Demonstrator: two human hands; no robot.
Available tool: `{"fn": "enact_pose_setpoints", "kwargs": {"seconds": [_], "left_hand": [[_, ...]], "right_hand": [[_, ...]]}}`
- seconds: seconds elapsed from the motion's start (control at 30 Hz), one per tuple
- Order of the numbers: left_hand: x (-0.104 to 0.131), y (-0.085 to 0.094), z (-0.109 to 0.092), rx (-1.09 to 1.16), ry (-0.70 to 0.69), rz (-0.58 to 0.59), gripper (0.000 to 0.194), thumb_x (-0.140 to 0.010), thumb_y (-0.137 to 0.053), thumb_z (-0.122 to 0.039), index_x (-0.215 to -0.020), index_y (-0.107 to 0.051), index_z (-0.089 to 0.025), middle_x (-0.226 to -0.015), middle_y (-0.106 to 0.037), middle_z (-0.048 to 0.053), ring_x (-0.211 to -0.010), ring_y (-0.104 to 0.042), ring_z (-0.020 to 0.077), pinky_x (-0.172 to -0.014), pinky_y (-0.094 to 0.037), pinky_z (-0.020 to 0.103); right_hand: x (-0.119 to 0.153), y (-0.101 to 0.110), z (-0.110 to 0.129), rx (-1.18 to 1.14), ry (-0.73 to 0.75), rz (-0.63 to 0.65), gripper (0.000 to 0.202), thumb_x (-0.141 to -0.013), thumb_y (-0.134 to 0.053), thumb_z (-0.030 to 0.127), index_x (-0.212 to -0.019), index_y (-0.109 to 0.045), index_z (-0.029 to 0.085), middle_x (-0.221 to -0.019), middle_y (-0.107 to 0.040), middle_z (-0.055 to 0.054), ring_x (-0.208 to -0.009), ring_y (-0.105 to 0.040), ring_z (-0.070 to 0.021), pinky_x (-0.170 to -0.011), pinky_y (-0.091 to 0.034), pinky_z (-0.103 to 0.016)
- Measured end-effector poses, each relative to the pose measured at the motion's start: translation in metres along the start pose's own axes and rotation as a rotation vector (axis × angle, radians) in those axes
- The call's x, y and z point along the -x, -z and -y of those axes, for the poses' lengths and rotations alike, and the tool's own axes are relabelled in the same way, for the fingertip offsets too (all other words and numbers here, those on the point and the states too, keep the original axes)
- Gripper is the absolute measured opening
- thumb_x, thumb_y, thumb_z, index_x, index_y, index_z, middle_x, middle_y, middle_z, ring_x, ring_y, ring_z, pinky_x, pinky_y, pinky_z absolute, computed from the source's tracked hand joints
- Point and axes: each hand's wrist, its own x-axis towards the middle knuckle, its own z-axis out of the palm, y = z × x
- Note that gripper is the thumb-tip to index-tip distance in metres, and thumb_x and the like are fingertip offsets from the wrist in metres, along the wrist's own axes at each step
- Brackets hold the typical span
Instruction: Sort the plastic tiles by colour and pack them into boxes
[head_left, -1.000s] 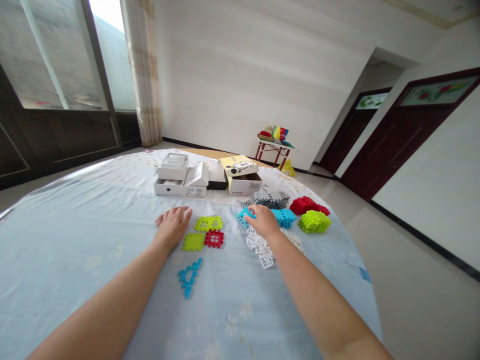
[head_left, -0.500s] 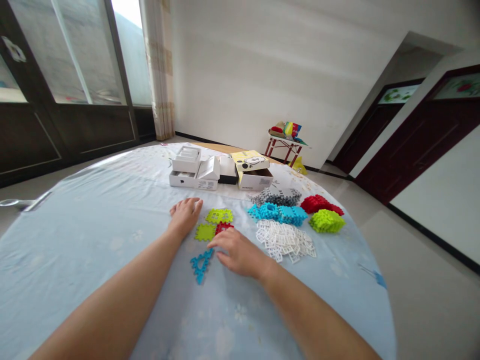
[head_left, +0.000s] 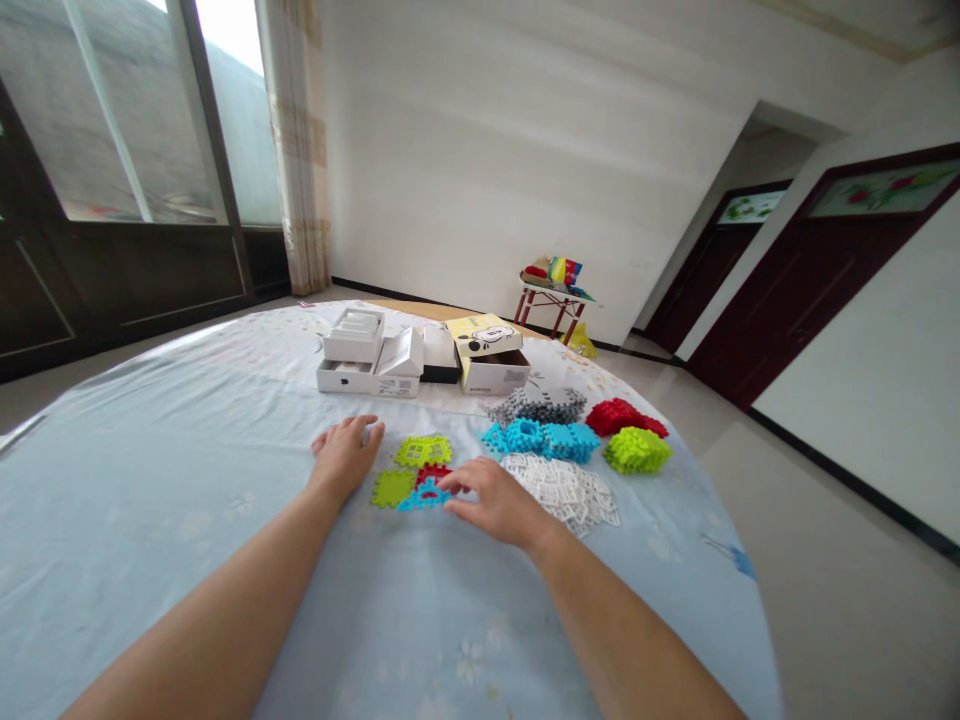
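Observation:
My right hand (head_left: 495,502) pinches the right end of a blue triangular interlocking building piece (head_left: 421,497) between thumb and fingers. That piece lies against or just over a red notched piece (head_left: 433,472), which is partly covered. On its left is a solid lime-green square piece (head_left: 394,488). Behind them sits a lime-green piece with window-like openings (head_left: 423,451). To the left of these, my left hand (head_left: 346,455) rests on the tablecloth with its fingers stretched out, holding nothing.
Right of my right hand lie white frame pieces (head_left: 566,488), blue pieces (head_left: 571,442), grey pieces (head_left: 544,404), red pieces (head_left: 624,417) and lime-green pieces (head_left: 637,451). White boxes (head_left: 367,378) and a yellow-lidded box (head_left: 495,375) stand farther back on the round table.
The blue triangular piece has turned and moved away from me, up to the red and green pieces, with my right hand. My left hand stays resting. The camera view has shifted slightly.

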Motion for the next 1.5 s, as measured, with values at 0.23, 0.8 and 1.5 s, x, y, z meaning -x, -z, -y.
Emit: {"fn": "enact_pose_setpoints", "kwargs": {"seconds": [0.23,0.8,1.5], "left_hand": [[0.000,-0.001,-0.001,-0.027,-0.001,0.004,0.045,-0.084,-0.030,-0.043,-0.111,-0.059,-0.023,-0.117,-0.061,0.010,-0.109,-0.051,0.0263,-0.094,-0.028,0.043],[-0.002,0.000,0.001,-0.041,-0.025,0.040,0.048,-0.084,-0.028,-0.045,-0.112,-0.058,-0.021,-0.117,-0.060,0.011,-0.111,-0.050,0.0273,-0.094,-0.028,0.043],[-0.005,0.001,0.001,-0.071,-0.037,0.060,0.048,-0.085,-0.025,-0.044,-0.110,-0.059,-0.022,-0.118,-0.060,0.012,-0.110,-0.051,0.0284,-0.095,-0.028,0.046]], "right_hand": [[0.000,0.022,-0.055,0.295,-0.393,-0.370,0.015,-0.080,-0.058,0.026,-0.091,-0.065,0.020,-0.085,-0.066,-0.004,-0.084,-0.055,-0.0177,-0.078,-0.036,-0.030],[-0.008,-0.029,-0.013,0.200,-0.019,-0.001,0.036,-0.074,-0.065,0.038,-0.107,-0.061,0.023,-0.112,-0.059,-0.006,-0.104,-0.049,-0.0215,-0.088,-0.035,-0.035],[-0.004,-0.007,-0.014,0.127,0.001,0.010,0.019,-0.086,-0.051,0.028,-0.091,-0.066,0.019,-0.092,-0.068,-0.004,-0.089,-0.058,-0.0161,-0.082,-0.039,-0.029]]}}
